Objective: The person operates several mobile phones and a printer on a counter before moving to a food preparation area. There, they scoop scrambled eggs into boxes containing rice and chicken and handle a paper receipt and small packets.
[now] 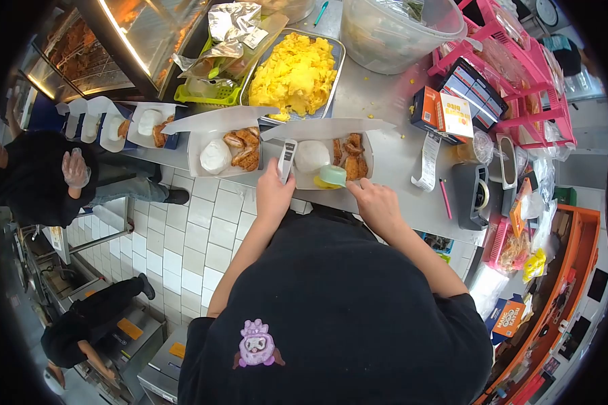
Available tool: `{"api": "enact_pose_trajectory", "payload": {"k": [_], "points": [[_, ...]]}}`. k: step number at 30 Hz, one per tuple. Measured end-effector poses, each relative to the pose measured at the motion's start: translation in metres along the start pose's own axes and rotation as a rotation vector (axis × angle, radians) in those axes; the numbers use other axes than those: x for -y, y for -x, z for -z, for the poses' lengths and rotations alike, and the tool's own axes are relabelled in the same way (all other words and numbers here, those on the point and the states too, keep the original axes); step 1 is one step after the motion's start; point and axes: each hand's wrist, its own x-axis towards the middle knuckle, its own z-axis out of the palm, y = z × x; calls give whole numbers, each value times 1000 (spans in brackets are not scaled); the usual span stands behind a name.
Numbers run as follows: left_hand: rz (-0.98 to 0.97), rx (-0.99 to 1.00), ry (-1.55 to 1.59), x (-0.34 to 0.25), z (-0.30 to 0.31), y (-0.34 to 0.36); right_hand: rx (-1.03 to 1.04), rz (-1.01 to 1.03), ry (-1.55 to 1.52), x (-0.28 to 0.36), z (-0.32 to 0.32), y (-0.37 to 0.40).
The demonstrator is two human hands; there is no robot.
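Note:
My left hand (275, 192) is closed round a white handheld tool (288, 155) with dark slots, whose kind I cannot make out. It stands at the left side of an open paper meal box (369, 138). My right hand (378, 204) grips the handle of a pale green scoop (333, 175), tilted low over the box's near side. Yellow scrambled egg (323, 183) shows beneath the scoop. Inside the box lie a white mound of rice (312, 155) and sliced fried cutlet (355, 156). A second box on the left holds rice (215, 156) and cutlet (244, 148).
Behind the boxes is a metal tray (340, 54) heaped with scrambled egg (294, 74). A large clear tub (398, 37) and pink baskets (520, 81) stand farther right. Several filled boxes (145, 125) line the left counter. A gloved co-worker (40, 175) is nearby.

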Motion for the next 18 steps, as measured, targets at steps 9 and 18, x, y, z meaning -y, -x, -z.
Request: {"api": "enact_pose_trajectory", "payload": {"k": [9, 18], "points": [[-69, -9, -39, 12, -5, -3, -39, 90, -61, 21, 18, -8], [-34, 15, 27, 3, 0, -3, -15, -49, -87, 1, 26, -8]]}}
